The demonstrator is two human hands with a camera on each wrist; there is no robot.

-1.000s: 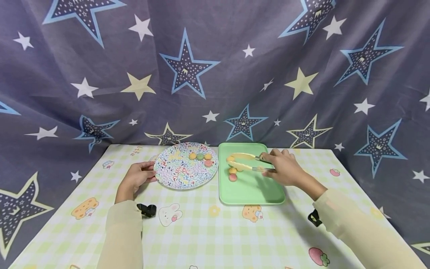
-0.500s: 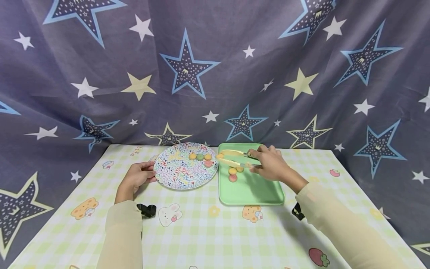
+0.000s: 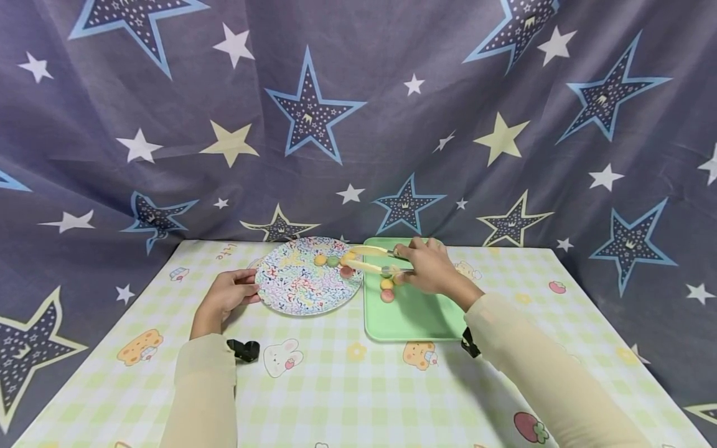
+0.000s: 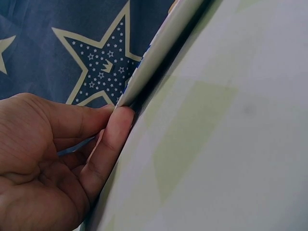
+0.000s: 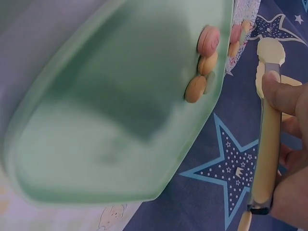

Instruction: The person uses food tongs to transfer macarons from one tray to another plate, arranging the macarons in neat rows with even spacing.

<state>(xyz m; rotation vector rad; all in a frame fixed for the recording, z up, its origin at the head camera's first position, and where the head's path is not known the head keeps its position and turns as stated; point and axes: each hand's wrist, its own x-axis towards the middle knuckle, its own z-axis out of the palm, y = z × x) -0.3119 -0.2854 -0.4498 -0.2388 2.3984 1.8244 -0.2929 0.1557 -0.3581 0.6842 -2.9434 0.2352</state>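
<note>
My left hand (image 3: 228, 292) pinches the left rim of a round speckled plate (image 3: 302, 295), thumb on top and a fingertip under the edge in the left wrist view. My right hand (image 3: 428, 267) grips tongs (image 5: 267, 154) with pale yellow scalloped tips and metal-edged handles. Their tips reach over the plate's right side, around a yellow macaron (image 3: 348, 256). Beside it on the plate lie another yellow macaron (image 3: 320, 260), a green macaron (image 3: 333, 261) and a pink macaron (image 3: 346, 272), which the lower tip partly covers.
A green rectangular tray (image 3: 414, 320) stands right of the plate, under my right hand. It holds a pink macaron (image 5: 209, 41), two yellow ones and a green macaron (image 5: 210, 83). The checked tablecloth (image 3: 313, 398) ends at a star-patterned curtain (image 3: 358, 112) behind.
My right hand has moved left with the tongs, carrying a yellow macaron from the tray to over the plate's right side. My left hand stays on the plate's rim.
</note>
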